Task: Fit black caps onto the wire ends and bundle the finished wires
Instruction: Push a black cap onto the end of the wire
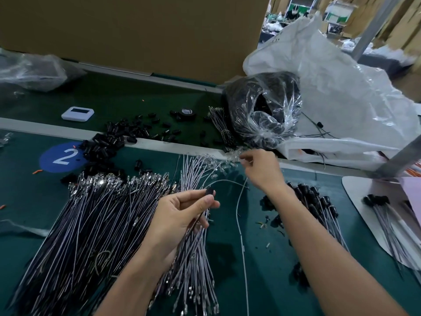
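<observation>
The blue round floor-style sticker marked "2" [63,157] on the green work mat [268,258] serves as the landmark. Just right of it and spilling away from the viewer lies a loose heap of black caps [107,144]. Nearer the viewer than the sticker, a large fan of dark uncapped wires [91,224] with bare metal terminals lies across the mat. Right of that fan is a smaller spread of pale grey wires [196,242]. The left hand [182,215] hovers over this pale spread, thumb and forefinger pinched closed on a single black cap [209,192], with a thin wire running from it in an arc to the right. The right hand [262,169], further right of the sticker and at about its level, has its fingers drawn together on one long pale wire [239,215] that hangs down toward the viewer; exactly how tight the pinch is cannot be told. Beyond the right forearm lies a bundle of capped wires [316,206], and more capped wires [385,215] rest on a white board at the far right. Far right of the sticker and behind it sit a clear bag of black parts [264,110] and a white plastic sack [341,92].
</observation>
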`<state>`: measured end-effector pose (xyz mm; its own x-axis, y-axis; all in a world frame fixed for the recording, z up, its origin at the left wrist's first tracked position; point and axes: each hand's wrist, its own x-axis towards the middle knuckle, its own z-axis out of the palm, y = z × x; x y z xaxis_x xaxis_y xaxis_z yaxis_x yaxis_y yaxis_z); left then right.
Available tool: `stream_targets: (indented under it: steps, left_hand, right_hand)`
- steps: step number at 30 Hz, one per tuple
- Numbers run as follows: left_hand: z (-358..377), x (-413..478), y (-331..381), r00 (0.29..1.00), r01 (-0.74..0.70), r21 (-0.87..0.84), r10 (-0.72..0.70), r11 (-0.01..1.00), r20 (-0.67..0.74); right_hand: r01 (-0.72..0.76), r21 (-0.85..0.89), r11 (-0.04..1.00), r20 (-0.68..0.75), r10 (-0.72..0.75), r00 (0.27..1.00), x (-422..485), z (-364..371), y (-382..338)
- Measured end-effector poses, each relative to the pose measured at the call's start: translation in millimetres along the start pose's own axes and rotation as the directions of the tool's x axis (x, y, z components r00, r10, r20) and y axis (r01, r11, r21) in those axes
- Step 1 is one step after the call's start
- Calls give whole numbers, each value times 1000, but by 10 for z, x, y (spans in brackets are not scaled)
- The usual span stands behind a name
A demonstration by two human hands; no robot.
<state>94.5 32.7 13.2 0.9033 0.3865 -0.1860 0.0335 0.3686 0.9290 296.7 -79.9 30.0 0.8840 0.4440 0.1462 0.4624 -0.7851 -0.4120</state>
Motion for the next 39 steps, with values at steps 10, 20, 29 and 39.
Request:
stream_targets:
  steps: [10, 20, 29, 39]
  left_hand:
    - [-4, 17, -29, 995, -96, -39, 96, 995, -8]
    - [72, 17, -51, 952, -292, 217, 304, 931, -24]
    - [87, 31, -120, 915, -372, 471, 400, 800, 42]
    - [101, -2, -101, 937, -339, 354, 345, 872, 46]
  right_hand:
    - [37, -33, 999, -90, -40, 995, 16, 263, -94]
    - [177, 695, 697, -67, -183, 981, -1023, 40, -317]
    - [227, 727, 648, -148, -175, 973, -1159, 83, -166]
    - [215, 828, 518, -132, -193, 972, -1158, 62, -126]
